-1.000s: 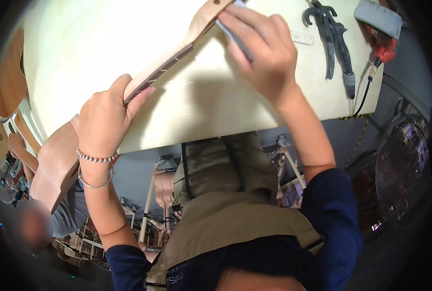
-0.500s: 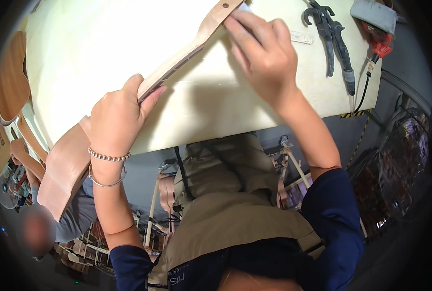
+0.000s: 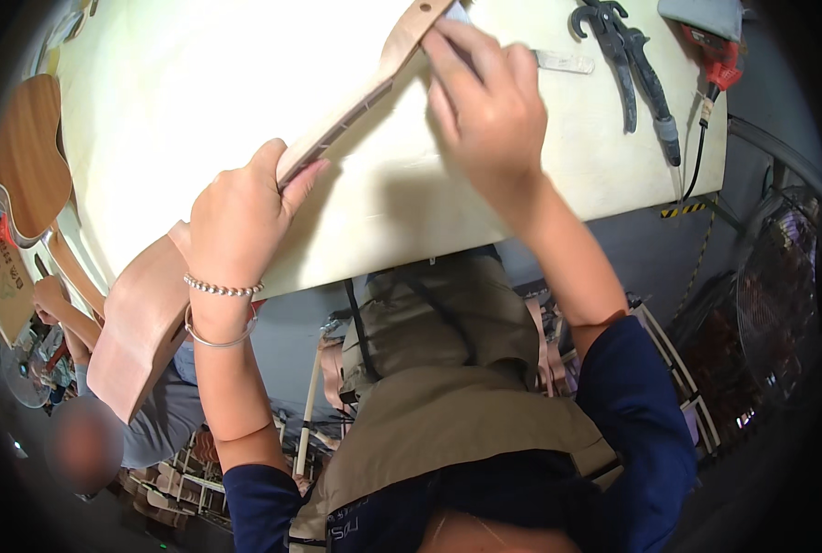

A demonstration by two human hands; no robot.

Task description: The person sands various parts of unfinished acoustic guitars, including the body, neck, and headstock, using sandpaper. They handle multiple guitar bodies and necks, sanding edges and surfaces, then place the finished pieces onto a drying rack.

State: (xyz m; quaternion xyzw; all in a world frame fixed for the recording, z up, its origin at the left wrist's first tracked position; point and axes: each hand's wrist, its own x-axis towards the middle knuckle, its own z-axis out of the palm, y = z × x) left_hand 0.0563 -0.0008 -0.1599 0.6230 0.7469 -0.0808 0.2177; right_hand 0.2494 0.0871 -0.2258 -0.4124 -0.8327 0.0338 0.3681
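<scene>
An unfinished, pale wooden ukulele-like instrument (image 3: 141, 313) lies slanted across the left of the view, its body hanging past the table edge. Its neck passes through my left hand (image 3: 236, 226), which is closed around it, thumb along the fretted side. The headstock (image 3: 413, 28) points away to the top of the view, with a hole in its face. Against the headstock's right edge press the fingertips of my right hand (image 3: 494, 106). A small pale sheet (image 3: 457, 13) sticks out beyond those fingers; most of it is hidden by them.
On the pale table (image 3: 355, 240) lie a thin flat strip (image 3: 563, 62), a dark air blow gun (image 3: 646, 78) and a red-and-grey power tool (image 3: 720, 60) with a cord. A brown guitar body (image 3: 31, 161) and another person's hand (image 3: 51, 300) are at left. A fan (image 3: 780, 295) stands right.
The view has turned slightly, so things at left appear farther right and lower. My right hand has shifted a little toward me along the headstock's edge. My left hand keeps its hold.
</scene>
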